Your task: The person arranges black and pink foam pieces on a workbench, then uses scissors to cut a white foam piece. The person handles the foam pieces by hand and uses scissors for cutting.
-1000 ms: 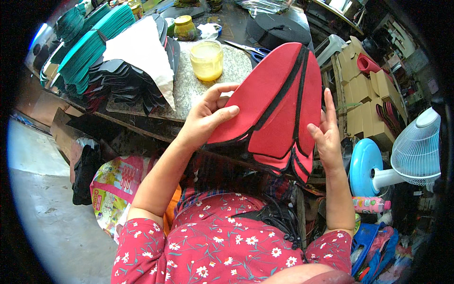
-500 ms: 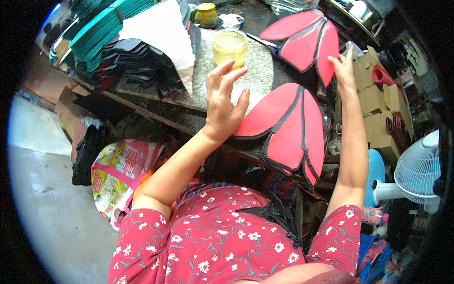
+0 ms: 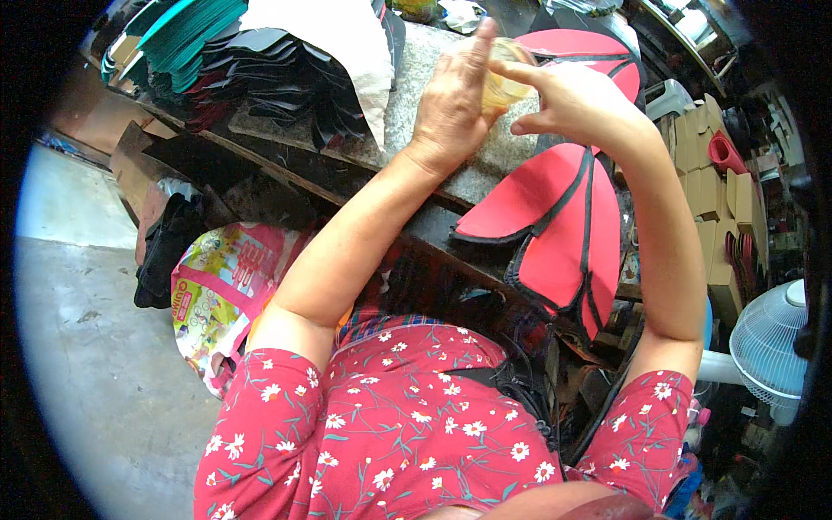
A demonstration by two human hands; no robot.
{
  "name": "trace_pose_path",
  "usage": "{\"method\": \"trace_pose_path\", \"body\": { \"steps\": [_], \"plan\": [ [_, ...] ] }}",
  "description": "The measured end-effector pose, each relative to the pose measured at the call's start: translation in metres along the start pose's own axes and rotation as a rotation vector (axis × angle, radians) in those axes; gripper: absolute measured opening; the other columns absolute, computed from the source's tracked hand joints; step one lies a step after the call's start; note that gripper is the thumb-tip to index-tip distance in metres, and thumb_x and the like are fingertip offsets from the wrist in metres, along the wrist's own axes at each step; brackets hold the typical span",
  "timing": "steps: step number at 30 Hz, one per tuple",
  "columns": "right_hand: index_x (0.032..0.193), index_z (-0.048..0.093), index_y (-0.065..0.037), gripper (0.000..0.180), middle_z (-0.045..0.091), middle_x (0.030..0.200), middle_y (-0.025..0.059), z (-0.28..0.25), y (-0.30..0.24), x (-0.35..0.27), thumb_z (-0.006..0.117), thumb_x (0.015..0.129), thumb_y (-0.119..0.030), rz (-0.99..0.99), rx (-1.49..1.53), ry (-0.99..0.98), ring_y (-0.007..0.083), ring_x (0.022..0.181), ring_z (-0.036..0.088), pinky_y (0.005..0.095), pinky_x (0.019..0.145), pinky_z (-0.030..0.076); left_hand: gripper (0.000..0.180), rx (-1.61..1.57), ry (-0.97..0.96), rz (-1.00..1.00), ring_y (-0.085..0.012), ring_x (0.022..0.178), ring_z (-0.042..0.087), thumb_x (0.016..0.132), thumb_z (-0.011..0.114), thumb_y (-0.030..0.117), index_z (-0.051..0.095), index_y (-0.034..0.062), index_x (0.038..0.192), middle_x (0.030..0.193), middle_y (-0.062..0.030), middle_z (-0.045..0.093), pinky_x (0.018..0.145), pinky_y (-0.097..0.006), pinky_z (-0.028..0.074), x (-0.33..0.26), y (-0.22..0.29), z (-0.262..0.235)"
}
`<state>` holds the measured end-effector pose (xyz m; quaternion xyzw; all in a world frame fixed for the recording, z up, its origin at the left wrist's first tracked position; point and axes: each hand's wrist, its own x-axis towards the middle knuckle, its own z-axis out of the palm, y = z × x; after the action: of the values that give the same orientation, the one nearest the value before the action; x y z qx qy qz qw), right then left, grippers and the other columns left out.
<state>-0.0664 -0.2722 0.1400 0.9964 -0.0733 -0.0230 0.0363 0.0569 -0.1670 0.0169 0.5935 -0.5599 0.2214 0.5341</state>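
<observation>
A clear round tub with pale yellow contents (image 3: 510,88) is between my hands at the far side of the table. My left hand (image 3: 452,108) grips it from the left, its thumb on the near side and its fingers pointing away. From the right comes my right hand (image 3: 581,102), with index finger stretched across the rim and thumb held apart; its other fingers are mostly hidden. Nearer me, a pink-red panel with black trim (image 3: 559,234) lies at the table edge. A similar panel (image 3: 581,43) lies beyond my right hand, partly covered by it.
Stacked black sheets (image 3: 269,87) and teal sheets (image 3: 186,39) stand at the far left, a white sheet (image 3: 334,43) over them. A stone-like slab (image 3: 416,48) lies beneath my hands. Cardboard boxes (image 3: 706,186) and a white fan (image 3: 767,342) stand on the right; a colourful bag (image 3: 221,295) sits low left.
My right hand has left the far pink-red panel and come left to the tub. My left hand has closed on the tub, which has shifted right. The view has also shifted slightly.
</observation>
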Motion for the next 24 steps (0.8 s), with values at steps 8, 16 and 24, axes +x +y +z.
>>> {"method": "trace_pose_path", "body": {
  "steps": [8, 16, 24],
  "plan": [
    [0.118, 0.057, -0.004, 0.048, 0.062, 0.065, 0.0129, 0.002, 0.002, 0.003, 0.077, 0.079, -0.024, 0.242, 0.355, -0.391, 0.0200, 0.048, 0.062, 0.0297, 0.041, 0.051, 0.085, 0.043, -0.099, 0.248, -0.0356, 0.121, 0.052, 0.070, 0.071, 0.005, 0.037, 0.0075, 0.148, 0.134, -0.0141, 0.055, 0.105, -0.042, 0.043, 0.006, 0.012, -0.001],
    [0.117, 0.063, -0.008, 0.032, 0.061, 0.068, 0.0015, -0.016, 0.012, -0.065, 0.069, 0.090, -0.025, 0.208, 0.652, -0.063, 0.0063, 0.059, 0.057, 0.0214, 0.047, 0.047, 0.105, -0.151, -0.136, -0.186, -0.0426, 0.108, 0.058, 0.077, 0.077, 0.010, 0.008, 0.0024, 0.155, 0.125, -0.0287, 0.054, 0.092, -0.044, 0.049, -0.003, 0.008, -0.002],
    [0.117, 0.068, -0.008, 0.038, 0.068, 0.112, 0.0080, 0.038, 0.042, -0.142, 0.049, 0.102, -0.037, 0.159, 0.788, 0.372, 0.0175, 0.106, 0.061, 0.0325, 0.097, 0.045, 0.069, 0.413, 0.145, 0.148, -0.0352, 0.106, 0.055, 0.076, 0.077, 0.019, 0.046, 0.0075, 0.136, 0.122, -0.0153, 0.056, 0.093, -0.043, 0.043, 0.002, 0.026, -0.019]
  ]
}}
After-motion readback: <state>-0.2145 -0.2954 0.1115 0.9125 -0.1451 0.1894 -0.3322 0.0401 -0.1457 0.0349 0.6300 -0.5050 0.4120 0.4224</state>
